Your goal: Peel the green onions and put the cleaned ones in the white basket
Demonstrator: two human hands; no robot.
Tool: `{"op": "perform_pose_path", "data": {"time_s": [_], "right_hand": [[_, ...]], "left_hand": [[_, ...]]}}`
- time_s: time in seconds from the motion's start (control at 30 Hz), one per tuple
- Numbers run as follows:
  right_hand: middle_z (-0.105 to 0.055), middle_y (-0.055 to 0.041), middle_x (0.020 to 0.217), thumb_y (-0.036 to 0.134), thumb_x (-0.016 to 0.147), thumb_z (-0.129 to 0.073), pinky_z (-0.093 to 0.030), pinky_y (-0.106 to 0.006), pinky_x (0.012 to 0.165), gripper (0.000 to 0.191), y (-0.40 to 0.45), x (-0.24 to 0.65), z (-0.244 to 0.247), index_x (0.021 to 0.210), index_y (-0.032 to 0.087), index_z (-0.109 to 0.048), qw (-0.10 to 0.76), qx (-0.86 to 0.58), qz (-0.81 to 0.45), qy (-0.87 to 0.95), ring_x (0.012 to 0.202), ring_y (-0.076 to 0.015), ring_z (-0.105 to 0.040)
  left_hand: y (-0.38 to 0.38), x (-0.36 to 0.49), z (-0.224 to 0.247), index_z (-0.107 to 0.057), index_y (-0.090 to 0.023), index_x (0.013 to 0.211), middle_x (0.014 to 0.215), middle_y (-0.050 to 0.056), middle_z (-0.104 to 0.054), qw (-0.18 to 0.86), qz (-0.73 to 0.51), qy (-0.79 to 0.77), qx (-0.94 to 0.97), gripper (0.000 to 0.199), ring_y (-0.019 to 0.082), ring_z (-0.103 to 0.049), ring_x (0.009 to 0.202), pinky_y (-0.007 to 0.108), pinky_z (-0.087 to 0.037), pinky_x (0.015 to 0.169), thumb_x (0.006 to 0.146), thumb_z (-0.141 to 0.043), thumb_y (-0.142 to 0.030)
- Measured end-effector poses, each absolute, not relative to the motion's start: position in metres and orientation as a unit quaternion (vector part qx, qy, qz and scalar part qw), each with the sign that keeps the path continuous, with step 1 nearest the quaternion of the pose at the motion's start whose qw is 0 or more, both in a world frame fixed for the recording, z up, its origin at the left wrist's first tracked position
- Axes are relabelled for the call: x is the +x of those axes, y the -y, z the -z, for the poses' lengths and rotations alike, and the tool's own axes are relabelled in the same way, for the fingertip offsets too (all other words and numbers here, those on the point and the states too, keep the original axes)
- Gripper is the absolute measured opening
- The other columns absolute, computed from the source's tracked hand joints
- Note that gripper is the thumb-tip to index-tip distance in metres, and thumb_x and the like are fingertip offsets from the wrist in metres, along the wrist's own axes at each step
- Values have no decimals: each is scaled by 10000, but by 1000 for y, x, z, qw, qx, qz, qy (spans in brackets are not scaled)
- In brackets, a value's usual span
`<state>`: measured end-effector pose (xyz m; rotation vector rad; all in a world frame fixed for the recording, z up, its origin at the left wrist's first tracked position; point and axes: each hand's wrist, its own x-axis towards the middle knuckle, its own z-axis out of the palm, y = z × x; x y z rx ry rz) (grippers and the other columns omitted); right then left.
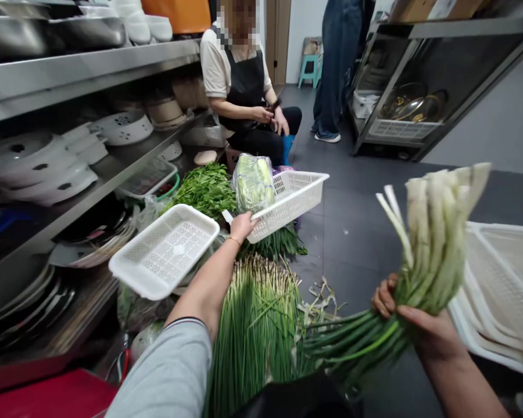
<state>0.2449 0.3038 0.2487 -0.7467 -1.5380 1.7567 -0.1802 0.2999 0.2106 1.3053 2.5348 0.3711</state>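
My left hand (243,226) reaches forward with its fingers closed on the near corner of a white plastic basket (294,206). A plastic-wrapped leafy vegetable (253,183) sits at that basket's left end. A small white piece pokes out left of the hand; I cannot make out what it is. My right hand (412,316) is wrapped round a thick bunch of scallions (436,238), white ends up and green leaves trailing left. Below and between my arms lies a large pile of thin green stalks (257,313), with dry trimmings (325,296) beside it.
An empty white basket (165,249) stands left of my forearm, near leafy greens (207,188). Metal shelves (91,67) with dishes line the left. White crates (501,290) are at right. A person (246,81) sits ahead; another person's legs (337,64) stand behind.
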Motion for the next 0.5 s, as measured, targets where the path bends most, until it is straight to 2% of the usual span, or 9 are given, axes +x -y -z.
{"op": "perform_pose_path", "data": {"time_s": [0.07,0.13,0.17,0.2,0.23,0.3,0.37,0.43,0.5], "right_hand": [[-512,-40,669,462,714,-696,-470,-370,489,336,-305,244,-240,964,269,-582,307,-285,-695,584,571,-210,-556],[-555,-57,692,416,715,-718,-486,-378,517,321,-306,245,-235,963,250,-601,274,-274,-713,585,609,-223,-584],[-576,-65,708,384,719,-726,-494,-382,537,300,-306,247,-234,957,240,-610,258,-267,-719,587,629,-226,-595],[-591,-71,723,353,724,-730,-499,-385,555,277,-307,250,-234,947,233,-618,251,-262,-723,588,646,-227,-602],[-601,-74,736,330,727,-734,-502,-385,569,260,-307,253,-235,940,228,-624,251,-259,-725,587,659,-226,-606],[-605,-70,746,310,720,-744,-503,-380,576,264,-308,260,-238,944,231,-629,271,-260,-725,577,668,-221,-606],[-591,-55,735,321,703,-756,-501,-370,562,297,-310,269,-243,959,245,-625,302,-266,-723,561,654,-211,-597],[-571,-37,704,357,690,-766,-499,-364,546,317,-311,278,-248,955,261,-621,325,-269,-716,556,625,-199,-587],[-558,-28,674,425,679,-770,-502,-367,534,328,-313,287,-256,923,265,-620,345,-283,-685,575,602,-196,-586]], "left_hand": [[-316,-204,-254,-643,-107,950,1011,159,-681,63,-117,-891,433,386,287,-643,1001,354,-445,794,903,-478,-452],[-321,-234,-303,-632,-40,976,1037,133,-641,3,-125,-891,436,539,276,-609,1060,351,-421,804,937,-335,-487],[-318,-247,-324,-625,-17,949,1007,141,-631,-20,-127,-898,420,554,297,-601,1056,376,-417,803,931,-347,-497],[-310,-256,-340,-622,-24,846,894,121,-626,-73,-137,-916,371,520,295,-612,990,391,-416,789,906,-418,-499],[-298,-261,-350,-609,-65,771,794,89,-606,-99,-153,-908,378,475,256,-613,907,378,-416,765,893,-456,-498],[-261,-253,-355,-550,-114,678,638,20,-500,-107,-178,-880,427,445,160,-551,721,332,-392,713,896,-457,-491],[-216,-227,-344,-482,-178,623,560,-13,-428,-80,-204,-870,441,368,119,-424,565,290,-333,603,883,-469,-438],[-174,-193,-321,-491,-188,669,560,-24,-421,-45,-213,-858,466,327,118,-402,545,275,-296,573,885,-469,-432],[-145,-160,-289,-489,-192,665,544,-20,-412,-59,-215,-855,469,316,124,-377,523,278,-254,556,862,-486,-439]]}}
